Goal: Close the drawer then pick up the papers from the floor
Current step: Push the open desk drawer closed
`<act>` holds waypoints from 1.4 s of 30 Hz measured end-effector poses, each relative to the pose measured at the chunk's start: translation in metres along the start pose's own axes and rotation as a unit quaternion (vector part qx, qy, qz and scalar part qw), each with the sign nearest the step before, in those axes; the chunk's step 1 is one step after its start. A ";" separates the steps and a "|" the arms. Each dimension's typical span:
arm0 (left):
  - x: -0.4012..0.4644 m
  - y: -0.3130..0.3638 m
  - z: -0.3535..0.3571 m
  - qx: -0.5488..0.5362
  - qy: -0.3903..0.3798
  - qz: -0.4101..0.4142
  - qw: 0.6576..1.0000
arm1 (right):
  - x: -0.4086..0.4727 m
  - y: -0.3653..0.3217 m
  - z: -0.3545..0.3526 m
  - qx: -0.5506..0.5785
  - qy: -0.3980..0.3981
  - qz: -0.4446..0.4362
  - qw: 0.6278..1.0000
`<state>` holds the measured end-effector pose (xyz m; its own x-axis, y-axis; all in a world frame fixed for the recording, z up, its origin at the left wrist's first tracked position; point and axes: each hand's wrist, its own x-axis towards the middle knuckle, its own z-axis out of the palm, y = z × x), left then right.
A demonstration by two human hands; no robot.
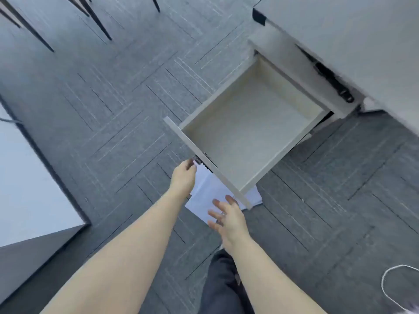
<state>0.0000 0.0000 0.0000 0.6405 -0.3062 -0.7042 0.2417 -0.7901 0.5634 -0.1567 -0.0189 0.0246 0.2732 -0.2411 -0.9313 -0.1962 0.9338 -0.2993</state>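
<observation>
Drawer: I see the drawer (249,130) pulled out from under the desk (351,37) at upper right, its front panel nearest me.
Papers: the papers (210,191) lie on the floor (102,98), partly under the drawer front.
Left hand: my left hand (184,175) is at the drawer front's handle, left of the papers.
Right hand: my right hand (229,219) hangs over the papers' near edge, just beside the drawer front's near corner.
Cable: a cable (392,284) lies on the floor at lower right, well apart.
Chair legs: chair legs (90,17) stand at the far upper left.
</observation>
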 end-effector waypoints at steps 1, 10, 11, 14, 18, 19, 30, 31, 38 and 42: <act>0.007 0.000 0.005 -0.017 0.010 -0.006 1.000 | 0.006 -0.003 0.001 0.049 0.013 -0.003 0.999; 0.024 0.031 0.038 -0.080 0.048 0.004 0.996 | 0.029 -0.037 -0.015 0.126 0.030 -0.034 0.991; 0.027 0.039 0.044 -0.083 0.050 0.012 0.995 | 0.032 -0.045 -0.018 0.125 0.030 -0.038 0.991; 0.035 0.067 0.067 -0.086 0.054 0.024 0.994 | 0.041 -0.076 -0.029 0.128 0.029 -0.056 0.990; 0.050 0.105 0.099 -0.095 0.070 0.036 0.992 | 0.055 -0.120 -0.049 0.124 0.025 -0.080 0.989; 0.054 0.114 0.108 -0.101 0.073 0.033 0.992 | 0.059 -0.130 -0.055 0.122 0.025 -0.085 0.989; 0.097 0.202 0.184 -0.130 0.087 0.044 0.987 | 0.096 -0.235 -0.099 0.109 0.013 -0.121 0.987; 0.098 0.209 0.189 -0.133 0.085 0.044 0.987 | 0.098 -0.242 -0.103 0.110 0.011 -0.122 0.986; 0.113 0.239 0.213 -0.129 0.087 0.055 0.986 | 0.106 -0.280 -0.113 0.114 0.021 -0.133 0.984; 0.118 0.243 0.217 -0.120 0.094 0.058 0.987 | 0.109 -0.288 -0.115 0.093 0.034 -0.143 0.985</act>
<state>-0.0237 -0.3437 -0.0400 0.7925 -0.2661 -0.5488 0.3101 -0.5991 0.7382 -0.1791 -0.3445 -0.0152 0.2273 -0.5126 -0.8280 0.0569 0.8558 -0.5142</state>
